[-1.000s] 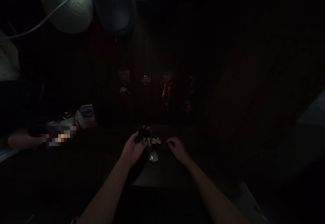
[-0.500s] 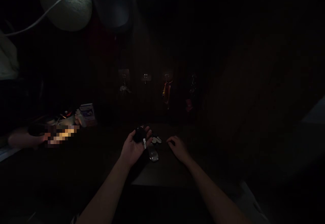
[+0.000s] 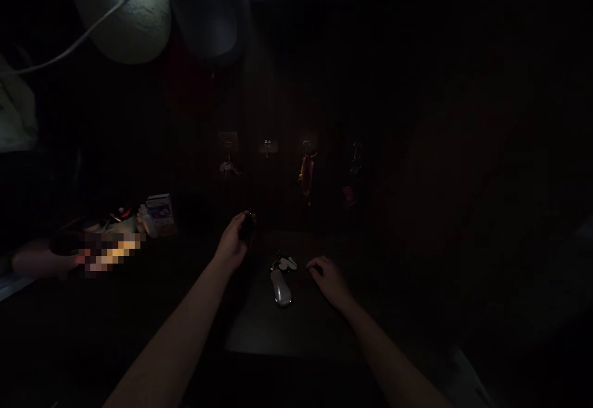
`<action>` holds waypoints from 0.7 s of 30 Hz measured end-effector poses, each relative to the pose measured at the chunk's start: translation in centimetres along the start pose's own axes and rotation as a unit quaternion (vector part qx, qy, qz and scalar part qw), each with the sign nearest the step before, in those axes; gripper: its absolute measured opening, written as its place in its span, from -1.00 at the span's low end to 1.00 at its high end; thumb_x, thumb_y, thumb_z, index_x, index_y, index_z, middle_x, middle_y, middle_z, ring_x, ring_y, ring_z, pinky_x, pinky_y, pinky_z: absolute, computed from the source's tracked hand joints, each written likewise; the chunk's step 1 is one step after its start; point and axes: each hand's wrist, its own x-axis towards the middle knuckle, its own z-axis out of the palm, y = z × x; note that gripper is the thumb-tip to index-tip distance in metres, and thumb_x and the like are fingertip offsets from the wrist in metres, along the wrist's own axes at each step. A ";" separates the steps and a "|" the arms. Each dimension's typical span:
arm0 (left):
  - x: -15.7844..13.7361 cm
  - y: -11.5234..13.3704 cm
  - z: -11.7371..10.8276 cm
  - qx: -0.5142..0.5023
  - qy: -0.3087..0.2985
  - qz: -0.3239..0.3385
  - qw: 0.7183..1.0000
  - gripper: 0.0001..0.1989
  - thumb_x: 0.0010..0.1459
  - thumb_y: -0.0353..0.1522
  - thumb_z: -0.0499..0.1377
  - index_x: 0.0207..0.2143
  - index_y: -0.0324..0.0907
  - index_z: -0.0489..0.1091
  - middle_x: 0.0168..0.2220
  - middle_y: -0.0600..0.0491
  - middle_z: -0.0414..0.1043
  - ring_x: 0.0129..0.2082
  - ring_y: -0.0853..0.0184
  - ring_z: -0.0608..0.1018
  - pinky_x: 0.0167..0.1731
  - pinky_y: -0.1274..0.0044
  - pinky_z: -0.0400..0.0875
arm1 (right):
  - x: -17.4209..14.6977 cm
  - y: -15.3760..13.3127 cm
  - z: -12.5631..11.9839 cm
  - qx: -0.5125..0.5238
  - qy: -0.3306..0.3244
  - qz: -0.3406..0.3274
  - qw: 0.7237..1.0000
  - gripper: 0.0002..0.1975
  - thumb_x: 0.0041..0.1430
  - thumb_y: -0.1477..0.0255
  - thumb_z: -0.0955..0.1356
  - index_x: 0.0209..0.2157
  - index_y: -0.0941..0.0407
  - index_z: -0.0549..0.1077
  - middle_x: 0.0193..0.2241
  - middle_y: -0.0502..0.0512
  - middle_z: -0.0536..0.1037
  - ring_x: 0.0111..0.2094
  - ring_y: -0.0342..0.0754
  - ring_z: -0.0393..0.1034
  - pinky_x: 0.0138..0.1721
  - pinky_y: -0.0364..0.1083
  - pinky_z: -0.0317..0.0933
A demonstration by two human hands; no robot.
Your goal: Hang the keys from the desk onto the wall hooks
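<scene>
Raised over the dark tabletop, my left hand (image 3: 231, 244) is closed around a dark rounded object (image 3: 247, 226) with a slight shine. Its kind is too dim to make out. My right hand (image 3: 328, 278) rests low over the tabletop (image 3: 278, 337), fingers loosely bent, thumb a little apart, holding nothing visible. Between the hands lies a silvery elongated fob (image 3: 281, 289), like a car key, with a small black-and-white charm (image 3: 288, 263) at its far end. The charm is just left of my right fingertips; neither hand touches the fob.
Several hooks (image 3: 267, 145) line the back panel, with a bunch of keys (image 3: 227, 167) and a reddish hanging item (image 3: 306, 173). A small box (image 3: 160, 213) stands at the left. Pale caps (image 3: 134, 25) and a cord (image 3: 88, 30) hang above. A bright blurred patch lies far left.
My left hand has turned from palm up to side-on and moved up and left, carrying the dark object away from the fob. The fob now shows fully. My right hand barely moved.
</scene>
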 end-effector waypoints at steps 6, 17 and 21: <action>3.8 3.0 3.7 0.105 -0.009 0.132 0.986 -0.82 -0.03 -0.35 0.20 -0.31 -0.18 0.40 -0.26 0.04 0.51 -0.27 0.40 0.53 -0.22 0.53 0.40 | 0.0 -0.3 -0.1 0.009 0.001 0.007 1.000 -0.81 0.05 0.53 0.22 -0.41 0.06 0.45 -0.32 0.04 0.48 -0.19 -0.05 0.33 -0.13 -0.06 0.12; 8.6 5.4 9.8 0.377 0.028 0.441 0.814 -0.75 -0.04 -0.37 0.19 -0.24 -0.19 0.42 -0.22 0.00 0.50 -0.17 0.31 0.50 -0.07 0.45 0.33 | 0.0 -0.4 -0.2 0.004 0.001 0.016 1.000 -0.81 0.05 0.54 0.22 -0.41 0.05 0.44 -0.32 0.03 0.49 -0.20 -0.05 0.33 -0.14 -0.06 0.12; 9.4 4.5 10.8 0.411 0.055 0.448 0.792 -0.78 -0.03 -0.39 0.18 -0.26 -0.19 0.41 -0.25 0.02 0.50 -0.20 0.32 0.50 -0.12 0.49 0.33 | 0.1 -0.3 -0.1 0.001 0.003 0.019 1.000 -0.81 0.04 0.55 0.23 -0.41 0.06 0.45 -0.32 0.04 0.49 -0.20 -0.05 0.33 -0.14 -0.07 0.13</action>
